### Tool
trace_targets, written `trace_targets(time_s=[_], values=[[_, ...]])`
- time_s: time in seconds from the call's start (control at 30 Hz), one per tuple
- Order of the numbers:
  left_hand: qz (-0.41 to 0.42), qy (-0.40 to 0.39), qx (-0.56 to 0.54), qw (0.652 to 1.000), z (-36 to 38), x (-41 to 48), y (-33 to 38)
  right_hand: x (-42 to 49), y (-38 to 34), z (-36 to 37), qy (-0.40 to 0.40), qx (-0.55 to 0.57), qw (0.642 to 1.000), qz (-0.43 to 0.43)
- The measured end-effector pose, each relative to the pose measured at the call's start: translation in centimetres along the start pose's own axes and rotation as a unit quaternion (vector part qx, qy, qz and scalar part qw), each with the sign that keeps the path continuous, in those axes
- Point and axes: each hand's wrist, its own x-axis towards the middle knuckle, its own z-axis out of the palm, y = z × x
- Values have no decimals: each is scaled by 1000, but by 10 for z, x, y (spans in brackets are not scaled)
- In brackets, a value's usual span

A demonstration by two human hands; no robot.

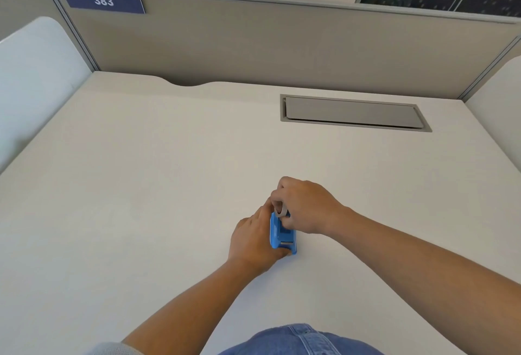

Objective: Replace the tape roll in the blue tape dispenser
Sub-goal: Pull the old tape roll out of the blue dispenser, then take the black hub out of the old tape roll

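A small blue tape dispenser [282, 237] stands on the white desk [169, 171], its cutter end toward me. My left hand [253, 239] wraps its left side and near end, holding it down. My right hand [306, 206] hovers over the dispenser's far end, with fingers pinched on a clear tape roll [280, 209]. The roll sits at the top of the dispenser's slot, and only its near rim shows. The fingers hide whether the roll rests inside or is lifted above.
A grey cable hatch [353, 113] is set into the desk at the far right. Beige cubicle partitions [282, 44] close the back, and white side panels [31, 78] flank both sides. A sign reading 383 [103, 1] hangs on the back partition.
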Motion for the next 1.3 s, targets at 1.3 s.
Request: trace_targets(time_s=[1.3], values=[[-129,-93,-537,828,-70,-73,73,-132,-37,5,234,536,806,93]])
